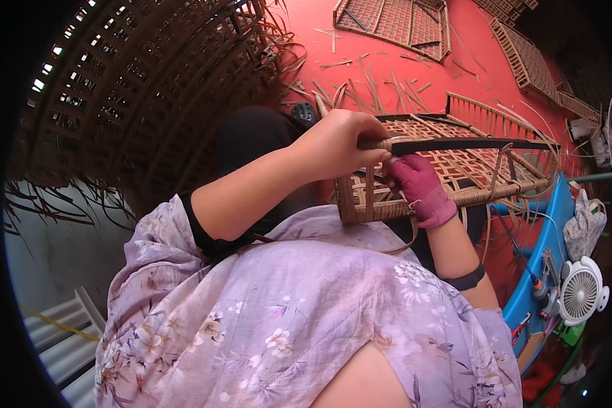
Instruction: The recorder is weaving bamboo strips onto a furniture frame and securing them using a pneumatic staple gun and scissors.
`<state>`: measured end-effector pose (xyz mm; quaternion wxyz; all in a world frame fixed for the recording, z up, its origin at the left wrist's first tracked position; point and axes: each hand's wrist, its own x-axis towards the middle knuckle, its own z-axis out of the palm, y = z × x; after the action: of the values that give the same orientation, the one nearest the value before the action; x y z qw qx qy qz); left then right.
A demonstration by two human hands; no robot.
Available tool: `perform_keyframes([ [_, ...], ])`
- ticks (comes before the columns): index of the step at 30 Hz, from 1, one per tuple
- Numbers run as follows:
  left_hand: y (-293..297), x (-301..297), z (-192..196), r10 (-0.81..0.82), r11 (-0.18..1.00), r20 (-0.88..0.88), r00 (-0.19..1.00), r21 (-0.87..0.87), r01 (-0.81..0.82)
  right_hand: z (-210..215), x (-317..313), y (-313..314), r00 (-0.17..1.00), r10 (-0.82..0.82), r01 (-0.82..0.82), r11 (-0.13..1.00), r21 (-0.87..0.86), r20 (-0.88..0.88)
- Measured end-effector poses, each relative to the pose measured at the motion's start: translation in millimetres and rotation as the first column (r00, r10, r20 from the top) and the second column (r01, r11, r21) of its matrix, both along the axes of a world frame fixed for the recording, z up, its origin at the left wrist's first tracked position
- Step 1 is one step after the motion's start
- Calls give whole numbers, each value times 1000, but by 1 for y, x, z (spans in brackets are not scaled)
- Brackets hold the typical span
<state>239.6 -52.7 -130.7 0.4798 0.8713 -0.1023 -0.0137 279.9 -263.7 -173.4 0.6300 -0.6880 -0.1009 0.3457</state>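
Observation:
A woven rattan tray with raised sides rests across my lap, tilted. A black bar runs along its upper edge, with pale cane strip wound round the bar's left end. My left hand, bare, pinches that wound end between thumb and fingers. Just below and to the right, my right hand wears a pink glove. Its fingers are curled close to the left thumb, beneath the bar, and what lies in them is hidden. A loose thin strip hangs below the right glove.
Stacked brown woven panels stand at the left. Further woven trays lie on the red floor among scattered cane offcuts. At the right, a blue bench carries tools, beside a small white fan.

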Motion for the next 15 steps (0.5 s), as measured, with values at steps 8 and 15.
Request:
perform_keyframes([
  [8, 2, -3, -17, -15, 1000, 173, 985, -10, 17, 4, -3, -6, 987, -103, 114, 990, 87, -125],
  [15, -1, -5, -19, -37, 998, 243, 969, 51, 26, 14, -9, -3, 966, -171, 202, 966, 159, -193],
])
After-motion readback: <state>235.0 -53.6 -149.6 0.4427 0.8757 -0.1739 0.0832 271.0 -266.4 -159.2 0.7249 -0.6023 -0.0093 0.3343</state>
